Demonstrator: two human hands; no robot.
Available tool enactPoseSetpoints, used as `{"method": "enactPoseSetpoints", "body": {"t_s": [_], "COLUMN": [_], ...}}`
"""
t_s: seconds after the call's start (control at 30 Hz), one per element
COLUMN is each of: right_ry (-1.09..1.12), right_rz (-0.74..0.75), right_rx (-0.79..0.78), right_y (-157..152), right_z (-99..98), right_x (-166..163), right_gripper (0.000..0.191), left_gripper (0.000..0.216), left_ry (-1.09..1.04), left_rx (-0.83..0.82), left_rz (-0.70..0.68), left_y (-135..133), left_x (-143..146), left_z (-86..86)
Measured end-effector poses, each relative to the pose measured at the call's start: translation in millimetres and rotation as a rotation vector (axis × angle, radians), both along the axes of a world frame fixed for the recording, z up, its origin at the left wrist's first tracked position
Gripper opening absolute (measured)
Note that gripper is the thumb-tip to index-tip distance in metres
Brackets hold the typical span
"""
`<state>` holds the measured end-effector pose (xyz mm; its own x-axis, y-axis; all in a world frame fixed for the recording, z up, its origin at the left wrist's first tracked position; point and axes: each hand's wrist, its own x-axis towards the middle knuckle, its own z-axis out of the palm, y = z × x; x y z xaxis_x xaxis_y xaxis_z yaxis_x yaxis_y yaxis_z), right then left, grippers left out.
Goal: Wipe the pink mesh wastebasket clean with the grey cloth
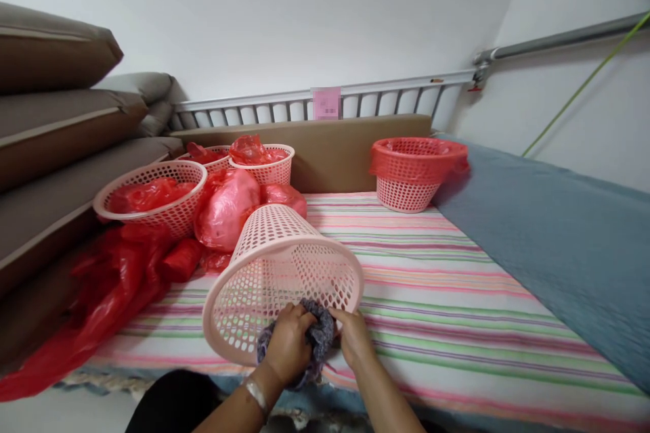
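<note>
A pale pink perforated basket (277, 264) lies on its side on the striped bed sheet (447, 298), its open mouth turned towards me. My left hand (288, 345) is closed on a grey-purple cloth (319, 335) at the lower rim of the basket. My right hand (353, 335) grips the same cloth and touches the rim just to the right. A bracelet sits on my left wrist.
Several pink baskets with red plastic bags (152, 193) crowd the left side, with loose red bags (116, 277) spilling down. Another basket lined in red (414, 169) stands at the back. Brown cushions (55, 122) are stacked left; a grey-blue blanket (558, 243) covers the right.
</note>
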<state>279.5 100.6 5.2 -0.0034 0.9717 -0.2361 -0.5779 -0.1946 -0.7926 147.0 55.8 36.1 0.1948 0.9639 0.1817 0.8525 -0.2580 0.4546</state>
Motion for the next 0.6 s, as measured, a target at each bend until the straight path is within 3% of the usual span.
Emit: {"method": "enactPoseSetpoints", "body": {"t_s": [0.27, 0.47, 0.6], "right_ry": [0.020, -0.026, -0.089], "right_rz": [0.011, 0.010, 0.130], "right_rx": [0.009, -0.026, -0.088], "right_y": [3.5, 2.2, -5.1], "right_z": [-7.9, -3.3, 2.7], "right_x": [-0.3, 1.8, 9.5], "right_gripper": [0.037, 0.042, 0.049], "left_gripper": [0.045, 0.045, 0.034], "left_ry": [-0.045, -0.121, -0.242], "left_rx": [0.005, -0.039, -0.133], "left_rz": [-0.005, 0.002, -0.001], "left_y": [-2.9, 4.7, 19.8], "left_x": [0.1, -3.3, -12.2], "left_z": [-2.1, -1.5, 3.6]}}
